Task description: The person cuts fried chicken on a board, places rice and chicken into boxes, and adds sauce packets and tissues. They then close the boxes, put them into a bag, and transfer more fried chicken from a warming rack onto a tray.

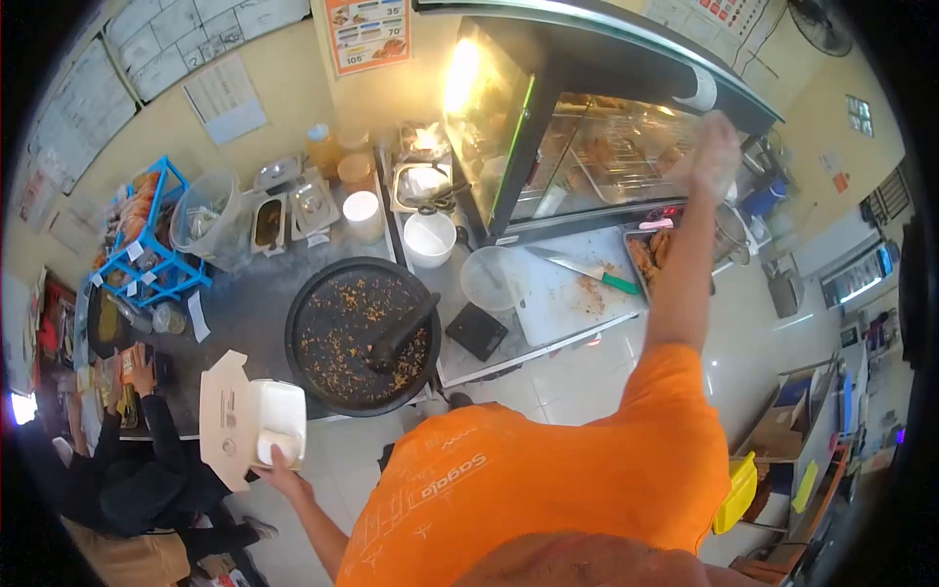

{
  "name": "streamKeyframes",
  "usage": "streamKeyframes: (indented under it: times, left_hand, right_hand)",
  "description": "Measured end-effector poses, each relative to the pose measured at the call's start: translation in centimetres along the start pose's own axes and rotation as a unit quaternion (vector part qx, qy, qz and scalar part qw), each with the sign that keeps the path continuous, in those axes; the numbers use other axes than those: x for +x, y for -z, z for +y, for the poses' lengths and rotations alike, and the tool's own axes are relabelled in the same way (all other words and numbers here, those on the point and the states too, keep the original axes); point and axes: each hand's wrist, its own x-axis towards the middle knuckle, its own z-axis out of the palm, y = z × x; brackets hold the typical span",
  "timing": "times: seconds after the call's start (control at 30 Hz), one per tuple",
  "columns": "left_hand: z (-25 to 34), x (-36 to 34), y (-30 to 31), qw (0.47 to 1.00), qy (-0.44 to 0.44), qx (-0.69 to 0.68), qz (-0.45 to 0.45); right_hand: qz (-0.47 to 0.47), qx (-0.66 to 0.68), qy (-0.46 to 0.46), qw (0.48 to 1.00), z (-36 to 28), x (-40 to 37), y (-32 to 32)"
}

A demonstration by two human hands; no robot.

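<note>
My left hand (284,476) grips an open paper takeaway box (230,421) by its near edge, thumb over the rim. Its lid is folded back to the left, and a white lump that looks like rice (278,445) sits inside. Far to the right, my right hand (717,157), in a clear plastic glove, is raised at the front of a lit glass food warmer (548,157). Wire racks with fried pieces (616,147) show behind the glass. The right fingers are blurred, and I cannot tell what they grip.
A large stone mortar (328,293) with a pestle (401,333) stands on the counter. Nearby are a black scale (476,333), a cutting board (558,318) with a green-handled knife (616,282) and a tray of fried pieces (646,259). Another person (147,479) works at the far left.
</note>
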Motion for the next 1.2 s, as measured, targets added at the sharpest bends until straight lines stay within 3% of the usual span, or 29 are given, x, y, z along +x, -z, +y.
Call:
streamKeyframes:
  times: [0.03, 0.07, 0.1, 0.13, 0.2, 0.23, 0.27, 0.3, 0.33, 0.37, 0.4, 0.43, 0.47, 0.5, 0.53, 0.6, 0.67, 0.7, 0.77, 0.8, 0.83, 0.87, 0.93, 1.0, 1.07, 1.1, 1.13, 1.17, 1.2]
  left_hand:
    - [0.3, 2.4, 0.9, 1.0, -0.005, 0.007, -0.015]
    - [0.2, 4.5, 2.3, 1.0, -0.009, 0.013, -0.021]
    - [-0.8, 7.5, 3.5, 0.998, -0.017, 0.026, -0.052]
    - [-1.2, 9.6, 4.2, 0.996, -0.024, 0.044, -0.07]
    - [0.8, 11.3, 2.4, 0.993, -0.014, 0.112, -0.021]
    - [0.9, 12.8, 2.0, 0.987, -0.01, 0.159, 0.009]
    - [-0.6, 15.5, 3.4, 0.992, 0.036, 0.084, -0.093]
    - [-4.3, 18.9, 4.0, 0.992, 0.037, 0.112, -0.05]
    - [-8.2, 22.5, 4.7, 0.989, 0.04, 0.139, -0.008]
    - [-5.5, 21.2, 3.1, 0.992, 0.054, 0.08, -0.085]
    - [-3.2, 21.2, 1.6, 0.982, 0.098, 0.114, -0.111]
    - [-3.2, 22.8, 1.1, 0.975, 0.115, 0.135, -0.13]
    - [-3.4, 23.9, 0.8, 0.967, 0.131, 0.154, -0.157]
    - [-3.6, 24.8, 0.2, 0.97, 0.112, 0.193, -0.097]
    - [-4.1, 25.8, -0.4, 0.967, 0.098, 0.233, -0.039]
    - [-5.2, 28.4, -0.4, 0.965, -0.003, 0.258, 0.041]
    - [-4.8, 28.5, -0.5, 0.894, -0.219, 0.386, 0.057]
    - [-3.0, 28.3, -0.7, 0.864, -0.269, 0.422, -0.049]
    - [-0.1, 27.2, -0.9, 0.767, -0.349, 0.469, -0.265]
    - [-0.4, 27.9, -1.1, 0.738, -0.374, 0.487, -0.28]
    - [-1.1, 28.4, -1.1, 0.708, -0.396, 0.504, -0.295]
    - [-1.7, 28.9, -1.2, 0.677, -0.418, 0.521, -0.309]
    - [0.1, 29.9, -2.0, 0.666, -0.368, 0.534, -0.367]
    - [1.1, 30.7, -2.7, 0.651, -0.313, 0.535, -0.438]
    - [-0.1, 31.7, -1.9, 0.645, -0.332, 0.511, -0.461]
    - [-1.0, 32.1, -1.5, 0.643, -0.34, 0.499, -0.471]
    - [-1.5, 32.6, -1.4, 0.642, -0.335, 0.51, -0.464]
    - [-2.1, 33.2, -1.4, 0.64, -0.331, 0.522, -0.456]
    - [-2.6, 33.5, -1.4, 0.638, -0.328, 0.533, -0.45]
  right_hand:
    - [-0.032, -0.018, -0.081, 0.996, 1.4, 3.6, 0.2]
    - [0.106, -0.115, 0.205, 0.966, 7.5, 5.6, -2.9]
    - [0.034, 0.055, 0.079, 0.995, 11.7, 8.1, -6.3]
    - [0.022, -0.219, 0.195, 0.956, 12.5, 9.6, -5.9]
    - [-0.119, 0.01, 0.206, 0.971, 13.9, 10.4, -7.2]
    - [-0.21, 0.197, 0.172, 0.942, 14.9, 9.9, -7.5]
    - [-0.307, 0.42, 0.1, 0.848, 15.5, 9.2, -7.4]
    - [-0.236, 0.315, 0.147, 0.907, 19.1, 10.1, -11.5]
    - [-0.304, 0.004, 0.059, 0.951, 12.4, 8.6, -8.1]
    - [-0.405, 0.341, -0.007, 0.848, 8.5, 4.7, -8.0]
    - [-0.459, 0.617, -0.085, 0.634, 5.8, 0.8, -7.4]
    - [-0.454, 0.805, -0.167, 0.343, 3.5, -2.5, -7.5]
    - [-0.434, 0.803, -0.228, 0.34, 1.5, -6.6, -8.7]
    - [-0.407, 0.799, -0.285, 0.337, -0.4, -11.0, -10.4]
    - [-0.37, 0.785, -0.339, 0.363, -6.9, -16.2, -8.8]
    - [-0.444, 0.782, -0.36, 0.248, -16.7, -24.9, -8.1]
    - [-0.453, 0.728, -0.476, 0.193, -24.4, -33.1, -7.9]
    - [-0.467, 0.74, -0.453, 0.169, -27.5, -37.6, -8.4]
    - [-0.511, 0.652, -0.465, 0.313, -38.9, -43.4, -4.5]
    - [-0.533, 0.597, -0.469, 0.374, -44.5, -46.3, -2.6]
    - [-0.59, 0.542, -0.416, 0.43, -49.1, -48.6, -1.0]
    - [-0.6, 0.524, -0.474, 0.375, -52.5, -51.7, -0.2]
    - [-0.79, 0.423, -0.276, 0.346, -56.0, -54.9, 1.1]
    - [-0.843, 0.297, -0.211, 0.397, -58.2, -58.6, 1.6]
    - [-0.87, 0.225, -0.128, 0.419, -57.6, -61.7, 0.4]
    - [-0.871, 0.235, 0.063, 0.426, -56.8, -63.4, -0.8]
    - [-0.78, 0.235, 0.366, 0.451, -56.4, -63.7, -1.3]
    - [-0.661, 0.227, 0.544, 0.464, -56.0, -64.1, -1.5]
    - [-0.605, 0.141, 0.648, 0.441, -55.5, -64.2, -1.9]
